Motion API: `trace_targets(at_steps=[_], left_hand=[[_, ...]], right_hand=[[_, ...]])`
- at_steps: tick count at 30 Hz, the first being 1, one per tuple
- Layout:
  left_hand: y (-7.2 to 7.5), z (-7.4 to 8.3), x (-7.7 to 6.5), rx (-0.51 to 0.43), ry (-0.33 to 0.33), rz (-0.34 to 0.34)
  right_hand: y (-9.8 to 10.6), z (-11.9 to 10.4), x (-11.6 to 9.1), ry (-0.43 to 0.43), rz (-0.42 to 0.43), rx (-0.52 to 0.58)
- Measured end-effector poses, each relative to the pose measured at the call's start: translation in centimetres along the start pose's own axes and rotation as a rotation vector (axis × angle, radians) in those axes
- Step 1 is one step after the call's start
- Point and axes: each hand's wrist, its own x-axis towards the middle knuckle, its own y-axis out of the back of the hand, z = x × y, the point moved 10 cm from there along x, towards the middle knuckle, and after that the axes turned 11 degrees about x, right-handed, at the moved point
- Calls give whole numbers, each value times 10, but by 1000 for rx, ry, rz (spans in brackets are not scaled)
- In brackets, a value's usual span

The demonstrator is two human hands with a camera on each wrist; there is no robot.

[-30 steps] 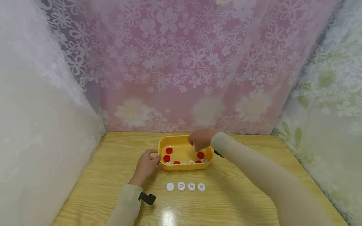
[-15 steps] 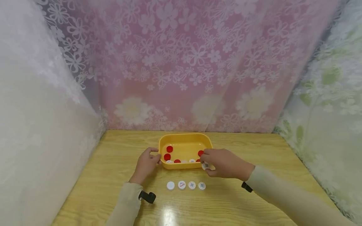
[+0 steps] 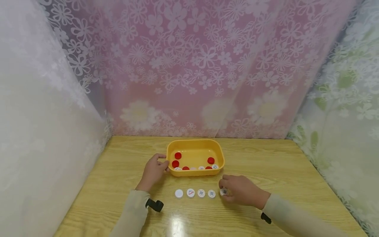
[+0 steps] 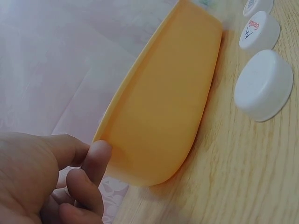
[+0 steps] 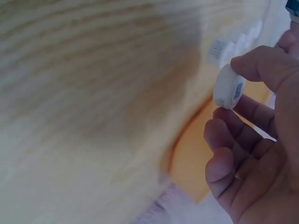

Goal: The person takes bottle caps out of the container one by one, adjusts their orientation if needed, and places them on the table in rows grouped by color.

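Observation:
My right hand [image 3: 244, 191] pinches a white bottle cap [image 5: 228, 87] with a small printed square between thumb and fingers. It is low over the table, at the right end of a row of several white bottle caps [image 3: 190, 193]. Some of these have printed tops; the leftmost cap [image 4: 264, 85] is plain. Behind the row stands a yellow plastic tray [image 3: 195, 141]. My left hand [image 3: 153, 171] grips the tray's left end, its fingertips on the rim. Inside the tray lie red caps [image 3: 178, 155] and white caps [image 3: 215, 167], mostly along the front wall, which partly hides them.
The wooden table [image 3: 133, 148] ends at a pink flowered curtain [image 3: 177, 82] behind the tray. Pale curtains hang on the left [image 3: 44, 131] and right [image 3: 349, 115]. A black strap with a camera [image 3: 155, 205] sits on the left wrist.
My right hand has come out of the tray with a white cap and moved forward to the row's right end. The left hand has stayed at the tray.

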Motion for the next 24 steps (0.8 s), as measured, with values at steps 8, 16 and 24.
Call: trace_targets(at_steps=[8, 16, 24], left_hand=[[-1, 1, 1, -8, -4, -15], [1, 1, 2, -6, 1, -13], [1, 0, 1, -5, -3, -9]], right_hand=[[-19, 11, 4, -34, -26, 22], [-22, 11, 10, -4, -36, 28], [-27, 13, 13, -20, -68, 52]])
